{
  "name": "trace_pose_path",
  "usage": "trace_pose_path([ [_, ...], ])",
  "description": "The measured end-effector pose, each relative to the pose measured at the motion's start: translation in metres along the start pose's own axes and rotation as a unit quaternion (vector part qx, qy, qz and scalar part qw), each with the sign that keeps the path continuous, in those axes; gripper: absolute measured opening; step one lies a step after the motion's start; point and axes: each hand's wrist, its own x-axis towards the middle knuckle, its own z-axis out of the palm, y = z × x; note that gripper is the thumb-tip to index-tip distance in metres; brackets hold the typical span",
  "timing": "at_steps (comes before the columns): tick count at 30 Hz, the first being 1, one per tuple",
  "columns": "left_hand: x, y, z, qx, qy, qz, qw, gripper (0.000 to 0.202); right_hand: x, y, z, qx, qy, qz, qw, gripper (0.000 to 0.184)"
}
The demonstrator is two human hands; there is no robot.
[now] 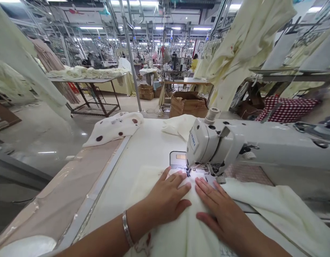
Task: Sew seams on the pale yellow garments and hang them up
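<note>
Cream fabric (pixel 191 228) lies on the machine bed, its far edge under the lit needle area of a white sewing machine (pixel 207 142). My left hand (pixel 168 194) rests on this fabric left of the presser foot (pixel 188 172), fingers spread and lying flat. On the other side, my right hand (pixel 218 201) also lies flat on the fabric, fingertips just short of the foot, thumb apart. Both palms face down and neither hand grips anything. A faint printed pattern shows on the fabric below my left wrist, which wears a silver bracelet.
Spotted white fabric (pixel 113 129) lies at the table's far left corner. Another cream piece (pixel 178 125) sits behind the machine head. More cream cloth (pixel 282 203) spreads to the right. Beyond the table stand a cardboard box (pixel 187 105), a metal pole (pixel 131 60) and hanging garments (pixel 239 46).
</note>
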Motion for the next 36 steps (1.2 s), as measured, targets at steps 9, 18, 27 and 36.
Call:
trace_pose_path([
  [9,0.006,-0.005,0.003,0.012,0.023,0.004,1.0,0.036,0.01,0.007,-0.004,-0.018,0.008,0.012,1.0,0.065],
  [18,0.019,-0.022,0.011,-0.012,0.027,-0.035,0.999,0.05,0.027,0.017,-0.01,-0.024,-0.048,0.034,0.998,0.058],
  [27,0.027,-0.029,0.011,-0.032,0.034,-0.039,0.998,0.057,0.028,0.027,-0.003,-0.015,-0.062,0.083,0.994,0.058],
  [36,0.023,-0.029,0.007,-0.024,0.051,-0.042,0.998,0.065,0.013,0.05,0.029,-0.009,-0.029,0.102,0.994,0.061],
])
